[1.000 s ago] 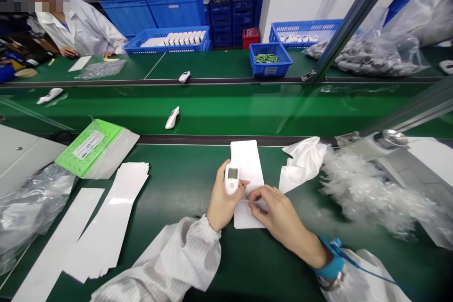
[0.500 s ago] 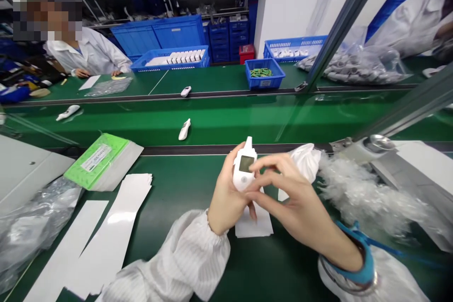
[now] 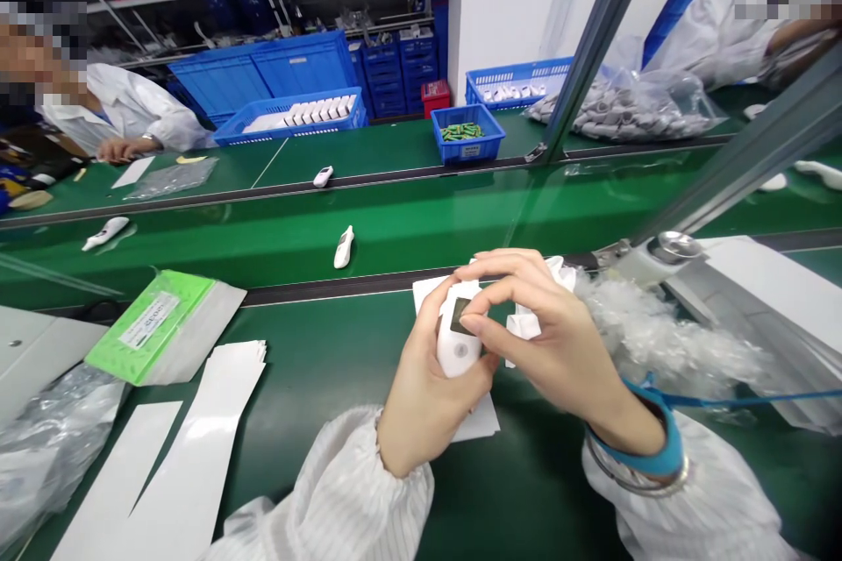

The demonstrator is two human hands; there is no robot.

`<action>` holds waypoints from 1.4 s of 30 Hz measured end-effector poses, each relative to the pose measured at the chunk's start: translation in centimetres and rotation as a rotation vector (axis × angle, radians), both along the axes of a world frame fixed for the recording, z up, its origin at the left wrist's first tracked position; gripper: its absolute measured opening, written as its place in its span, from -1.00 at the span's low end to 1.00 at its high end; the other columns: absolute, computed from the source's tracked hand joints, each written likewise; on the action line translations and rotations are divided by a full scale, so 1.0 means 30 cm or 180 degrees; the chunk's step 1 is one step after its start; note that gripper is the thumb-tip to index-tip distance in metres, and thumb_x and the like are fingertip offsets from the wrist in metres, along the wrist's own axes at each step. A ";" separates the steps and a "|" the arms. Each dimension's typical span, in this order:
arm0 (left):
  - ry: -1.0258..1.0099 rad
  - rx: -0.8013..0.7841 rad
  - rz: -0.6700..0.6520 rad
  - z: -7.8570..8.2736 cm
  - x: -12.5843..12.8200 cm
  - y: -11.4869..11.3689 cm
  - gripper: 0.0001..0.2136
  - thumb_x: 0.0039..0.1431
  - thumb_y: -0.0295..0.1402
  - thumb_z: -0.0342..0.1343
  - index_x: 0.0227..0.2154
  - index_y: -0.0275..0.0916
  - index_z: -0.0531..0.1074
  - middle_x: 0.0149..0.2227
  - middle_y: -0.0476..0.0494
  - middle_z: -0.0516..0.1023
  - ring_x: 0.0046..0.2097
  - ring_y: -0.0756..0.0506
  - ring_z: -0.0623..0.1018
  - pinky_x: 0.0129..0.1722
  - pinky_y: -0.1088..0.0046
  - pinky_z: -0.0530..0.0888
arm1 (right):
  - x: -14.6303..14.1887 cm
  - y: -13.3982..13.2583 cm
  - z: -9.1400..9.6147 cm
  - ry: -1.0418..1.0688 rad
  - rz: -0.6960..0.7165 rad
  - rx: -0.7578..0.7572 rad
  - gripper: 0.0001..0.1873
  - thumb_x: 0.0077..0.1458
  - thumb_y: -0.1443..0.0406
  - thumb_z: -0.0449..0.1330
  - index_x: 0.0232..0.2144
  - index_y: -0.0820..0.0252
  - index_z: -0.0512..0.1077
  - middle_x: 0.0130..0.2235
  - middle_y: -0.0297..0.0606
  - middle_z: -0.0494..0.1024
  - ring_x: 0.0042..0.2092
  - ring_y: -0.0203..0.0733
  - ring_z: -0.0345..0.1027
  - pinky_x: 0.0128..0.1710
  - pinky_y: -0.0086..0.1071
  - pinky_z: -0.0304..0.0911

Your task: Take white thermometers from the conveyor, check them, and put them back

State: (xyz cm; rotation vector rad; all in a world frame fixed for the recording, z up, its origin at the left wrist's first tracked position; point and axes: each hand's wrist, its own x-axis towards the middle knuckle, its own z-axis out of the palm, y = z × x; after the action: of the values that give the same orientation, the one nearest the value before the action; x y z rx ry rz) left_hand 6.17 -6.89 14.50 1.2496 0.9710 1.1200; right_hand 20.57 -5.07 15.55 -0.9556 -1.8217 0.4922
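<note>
A white ear thermometer (image 3: 451, 358) with a dark screen and a round button is held upright in my left hand (image 3: 421, 394), which is closed round its body. My right hand (image 3: 556, 342) reaches over it from the right. Its thumb and a fingertip are pinched together at the screen's right edge; anything between them is too small to make out. Other fingers of that hand cover the thermometer's top, hiding the probe tip. Beneath my hands lie white paper sheets (image 3: 485, 422). A crumpled white material (image 3: 564, 273) is partly hidden behind my right hand.
On the green belt lie a thermometer (image 3: 343, 247) and another white device (image 3: 106, 233). A green packet (image 3: 154, 324), white strips (image 3: 217, 421) and clear plastic (image 3: 59, 447) are left. Clear film (image 3: 677, 337) and a metal post (image 3: 595, 44) stand right. Co-workers sit across.
My right hand has moved up over the thermometer's top, and its thumb and fingertip now meet at the screen. My left thumb has come across the lower body. The whole view has shifted slightly.
</note>
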 end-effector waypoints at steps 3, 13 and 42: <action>-0.0028 -0.0055 0.0021 0.007 0.001 0.000 -0.42 0.04 -0.40 0.28 0.16 -0.05 0.33 -0.21 -0.12 0.59 -0.05 -0.29 0.57 -0.25 0.23 0.60 | -0.005 -0.001 0.002 0.0047 -0.0071 -0.0021 -0.86 0.15 0.39 0.23 -0.41 0.05 0.41 -0.08 -0.30 0.58 0.08 -0.05 0.31 0.07 -0.04 0.28; -0.0049 -0.0183 -0.0058 0.018 0.002 -0.006 -0.42 0.04 -0.42 0.27 0.16 -0.04 0.31 -0.22 -0.10 0.58 -0.13 -0.25 0.59 -0.30 0.28 0.58 | -0.006 -0.004 0.006 0.0143 -0.0040 -0.0006 -0.86 0.14 0.41 0.24 -0.41 0.06 0.42 -0.10 -0.33 0.58 0.07 -0.11 0.31 0.07 -0.14 0.28; -0.0642 -0.0382 -0.0522 0.001 -0.011 -0.030 -0.61 0.33 -0.19 0.02 0.18 -0.03 0.21 -0.41 0.05 0.37 -0.64 0.15 0.26 -0.67 0.57 0.14 | -0.017 0.003 -0.017 0.0847 -0.0177 -0.0519 -0.75 0.18 0.22 0.23 -0.09 0.04 0.35 -0.03 -0.24 0.50 0.06 -0.11 0.38 0.03 -0.19 0.38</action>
State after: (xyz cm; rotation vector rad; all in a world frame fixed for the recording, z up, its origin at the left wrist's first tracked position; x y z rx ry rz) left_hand 5.85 -7.78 14.53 1.0767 0.7586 1.0222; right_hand 20.05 -4.98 15.03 -0.9967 -1.5299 0.7069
